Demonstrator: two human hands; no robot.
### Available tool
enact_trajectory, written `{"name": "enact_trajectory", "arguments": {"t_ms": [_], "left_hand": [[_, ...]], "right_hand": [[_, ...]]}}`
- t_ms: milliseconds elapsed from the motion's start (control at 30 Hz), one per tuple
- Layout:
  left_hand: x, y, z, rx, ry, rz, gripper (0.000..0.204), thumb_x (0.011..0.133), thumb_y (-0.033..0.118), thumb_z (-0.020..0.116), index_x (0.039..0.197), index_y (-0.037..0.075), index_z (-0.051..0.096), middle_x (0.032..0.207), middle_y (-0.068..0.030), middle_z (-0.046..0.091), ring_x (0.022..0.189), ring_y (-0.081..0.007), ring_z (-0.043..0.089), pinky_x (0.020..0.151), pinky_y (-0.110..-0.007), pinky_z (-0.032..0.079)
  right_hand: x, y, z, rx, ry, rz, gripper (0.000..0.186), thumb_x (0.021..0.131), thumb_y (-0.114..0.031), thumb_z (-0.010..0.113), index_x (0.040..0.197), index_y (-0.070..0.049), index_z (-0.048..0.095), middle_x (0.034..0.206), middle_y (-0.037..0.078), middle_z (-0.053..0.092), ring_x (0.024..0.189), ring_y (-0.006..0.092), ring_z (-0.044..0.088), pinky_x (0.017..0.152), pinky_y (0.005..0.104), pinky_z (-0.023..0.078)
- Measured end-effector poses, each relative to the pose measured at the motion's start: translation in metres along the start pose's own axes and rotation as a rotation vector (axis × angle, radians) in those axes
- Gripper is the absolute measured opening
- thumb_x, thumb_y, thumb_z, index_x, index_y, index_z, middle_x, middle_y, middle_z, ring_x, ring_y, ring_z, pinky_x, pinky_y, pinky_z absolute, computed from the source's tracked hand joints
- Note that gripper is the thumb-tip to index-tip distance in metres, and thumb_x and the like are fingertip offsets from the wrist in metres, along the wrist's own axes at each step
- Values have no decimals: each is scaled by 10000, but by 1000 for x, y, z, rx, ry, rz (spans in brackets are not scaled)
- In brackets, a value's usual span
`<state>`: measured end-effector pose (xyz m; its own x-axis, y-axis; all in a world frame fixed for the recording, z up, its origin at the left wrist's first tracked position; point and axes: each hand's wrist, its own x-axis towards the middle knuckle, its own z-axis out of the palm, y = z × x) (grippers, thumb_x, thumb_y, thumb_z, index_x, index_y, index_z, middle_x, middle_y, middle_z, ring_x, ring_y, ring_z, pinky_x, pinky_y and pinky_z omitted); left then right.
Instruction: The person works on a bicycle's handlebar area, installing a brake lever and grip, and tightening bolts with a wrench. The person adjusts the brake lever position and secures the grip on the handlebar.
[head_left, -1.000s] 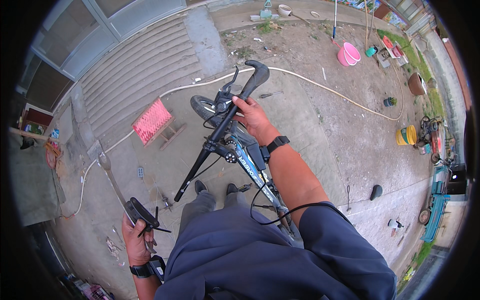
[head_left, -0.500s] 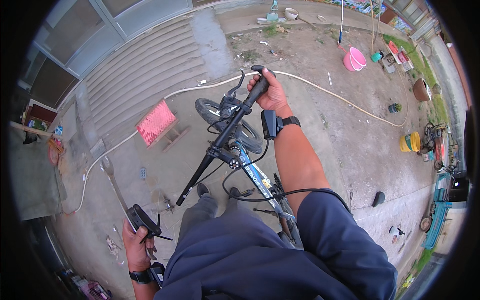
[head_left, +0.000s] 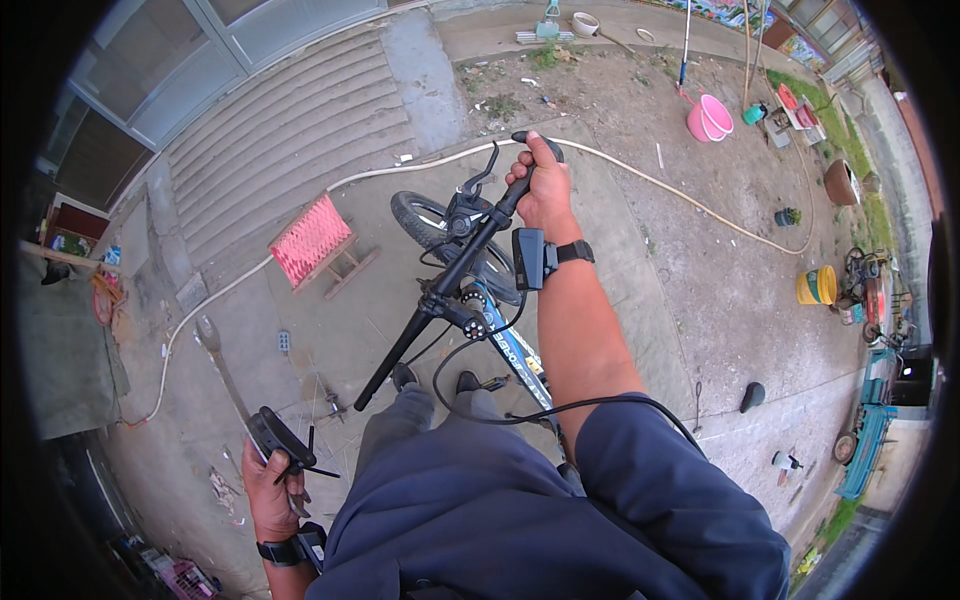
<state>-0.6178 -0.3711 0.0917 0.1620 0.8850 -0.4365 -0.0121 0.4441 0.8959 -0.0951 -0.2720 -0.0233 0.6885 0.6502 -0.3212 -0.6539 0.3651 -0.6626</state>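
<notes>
My right hand [head_left: 545,185] is wrapped round the black handlebar grip [head_left: 515,188] of a blue bicycle [head_left: 513,352]. A brake lever [head_left: 484,170] sits just beside it. The handlebar [head_left: 408,345] slants down toward my left, and its near end carries no grip. Low on the left, my left hand [head_left: 270,490] is closed on a long metal wrench [head_left: 228,380], whose jaw points up and away. Against the wrench, in the same hand, lies a black curved part [head_left: 282,437] with thin prongs; its kind is unclear.
Beyond the front wheel [head_left: 418,218] stands a low stool with a pink woven seat [head_left: 312,242]. A pale hose [head_left: 400,172] runs across the ground. Farther right are a pink bucket [head_left: 709,118], a yellow bucket [head_left: 817,285] and a black saddle-shaped thing [head_left: 753,397]. Steps [head_left: 290,130] rise at the far left.
The handlebar and my right hand have shifted slightly, the grip end going a little to the right. My left hand stays nearly still with the wrench and black part.
</notes>
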Motion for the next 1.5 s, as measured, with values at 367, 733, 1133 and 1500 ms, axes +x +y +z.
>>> {"name": "enact_trajectory", "arguments": {"t_ms": [367, 733, 1133, 1500], "left_hand": [[8, 0, -7, -3, -8, -12, 447, 930, 280, 780, 1177, 48, 488, 772, -22, 571, 426, -65, 439, 396, -218, 386], [5, 0, -6, -7, 28, -29, 482, 933, 280, 776, 1238, 42, 487, 766, -5, 558, 427, -60, 435, 399, -216, 383], [8, -7, -24, -13, 24, 9, 429, 956, 270, 752, 1222, 51, 496, 786, -10, 576, 427, -52, 426, 395, -206, 374], [16, -14, -31, -76, 25, 1, 354, 976, 228, 726, 1181, 57, 493, 788, -17, 579, 428, -51, 425, 396, -205, 375]], "right_hand": [[2, 0, -12, 47, -116, 14, 266, 946, -290, 752, 1008, -90, 589, 760, 26, 577, 655, 163, 566, 615, 364, 512], [0, 12, -19, 173, -316, 217, 298, 970, -331, 699, 800, -164, 519, 640, -42, 425, 534, 109, 409, 537, 302, 382], [-15, 7, 2, -30, -9, 98, 236, 985, -246, 660, 843, -132, 510, 643, -20, 450, 521, 118, 434, 500, 318, 402], [-10, -4, -2, -38, 150, -20, 607, 952, -670, 593, 1046, -71, 579, 820, 89, 586, 674, 235, 580, 618, 403, 523]]}}
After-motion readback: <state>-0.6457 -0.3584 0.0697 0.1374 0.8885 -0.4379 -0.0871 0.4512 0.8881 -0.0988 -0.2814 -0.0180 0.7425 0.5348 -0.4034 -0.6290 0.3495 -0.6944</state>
